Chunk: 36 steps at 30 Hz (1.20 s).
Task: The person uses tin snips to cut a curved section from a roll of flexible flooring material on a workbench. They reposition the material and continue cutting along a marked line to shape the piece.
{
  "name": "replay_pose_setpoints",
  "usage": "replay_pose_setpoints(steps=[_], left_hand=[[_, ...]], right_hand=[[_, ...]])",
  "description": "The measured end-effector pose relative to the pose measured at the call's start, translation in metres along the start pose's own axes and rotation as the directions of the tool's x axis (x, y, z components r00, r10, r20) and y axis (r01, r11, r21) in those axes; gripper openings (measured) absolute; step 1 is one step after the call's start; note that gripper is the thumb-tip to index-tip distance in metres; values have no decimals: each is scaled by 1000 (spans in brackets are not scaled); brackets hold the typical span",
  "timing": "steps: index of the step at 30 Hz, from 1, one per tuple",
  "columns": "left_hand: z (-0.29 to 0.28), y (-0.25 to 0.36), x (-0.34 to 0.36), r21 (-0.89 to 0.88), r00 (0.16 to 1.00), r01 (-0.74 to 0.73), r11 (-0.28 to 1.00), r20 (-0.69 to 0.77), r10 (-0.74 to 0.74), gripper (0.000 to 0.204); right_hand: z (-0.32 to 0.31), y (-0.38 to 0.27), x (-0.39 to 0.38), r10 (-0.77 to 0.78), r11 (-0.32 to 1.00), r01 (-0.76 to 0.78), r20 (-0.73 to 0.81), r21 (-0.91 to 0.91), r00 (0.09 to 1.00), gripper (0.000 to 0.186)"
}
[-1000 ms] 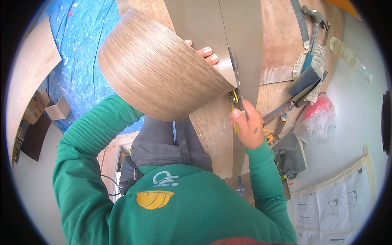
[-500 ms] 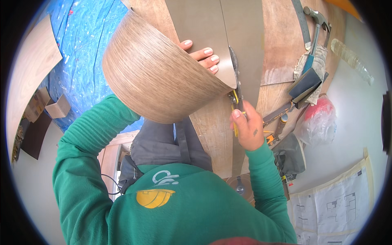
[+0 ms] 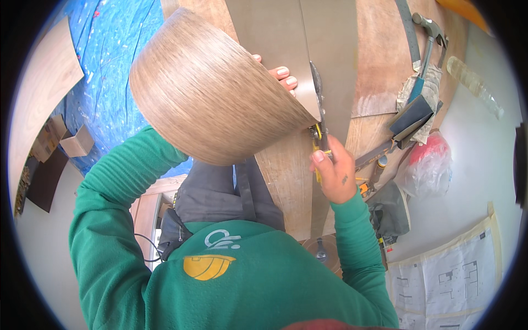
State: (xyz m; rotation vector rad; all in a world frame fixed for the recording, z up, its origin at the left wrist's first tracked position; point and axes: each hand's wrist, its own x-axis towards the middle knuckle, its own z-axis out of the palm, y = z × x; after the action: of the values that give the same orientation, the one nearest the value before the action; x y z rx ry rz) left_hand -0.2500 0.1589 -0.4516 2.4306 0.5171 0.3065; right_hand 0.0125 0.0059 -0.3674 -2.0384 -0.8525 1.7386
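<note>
A flexible wood-grain plank (image 3: 214,99) is bent over into a broad curl, its grey back (image 3: 269,33) facing up beyond the curl. My left hand (image 3: 283,77) reaches in under the curl. Its stretched fingers lie on the grey back; the palm and thumb are hidden. My right hand (image 3: 336,170) is closed around the yellow handles of a pair of snips (image 3: 317,135). Their dark blades lie along the plank's right edge, by the corner of the curl.
Right of the plank, a claw hammer (image 3: 424,55) rests on a rag (image 3: 432,99). A knotted plastic bag (image 3: 428,165), a clear bottle (image 3: 474,85) and taped-up drawings (image 3: 445,275) are farther right. Blue sheeting (image 3: 118,60) and small cardboard pieces (image 3: 77,144) lie at left.
The curl has shifted slightly up and left and now covers more of my left fingers. My right hand and the snips stay nearly where they were.
</note>
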Motion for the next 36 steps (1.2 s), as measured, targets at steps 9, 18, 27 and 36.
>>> replay_pose_setpoints(steps=[9, 18, 27, 36], left_hand=[[1, -2, -1, -3, 1000, -2, 1000, -10, 2, 46], [2, 0, -4, 4, 1000, 1, 1000, -20, -1, 44], [0, -1, -4, -4, 999, 2, 1000, -35, -2, 42], [4, -2, -5, -6, 999, -2, 1000, -49, 2, 40]], right_hand=[[2, -4, 2, 39, 999, -39, -16, -10, 999, 39], [-3, 3, 1, 38, 999, -38, -7, -3, 999, 40], [-1, -3, 7, -7, 999, 7, 2, 33, 1000, 44], [-1, -12, 5, 82, 993, -83, 15, 89, 997, 41]])
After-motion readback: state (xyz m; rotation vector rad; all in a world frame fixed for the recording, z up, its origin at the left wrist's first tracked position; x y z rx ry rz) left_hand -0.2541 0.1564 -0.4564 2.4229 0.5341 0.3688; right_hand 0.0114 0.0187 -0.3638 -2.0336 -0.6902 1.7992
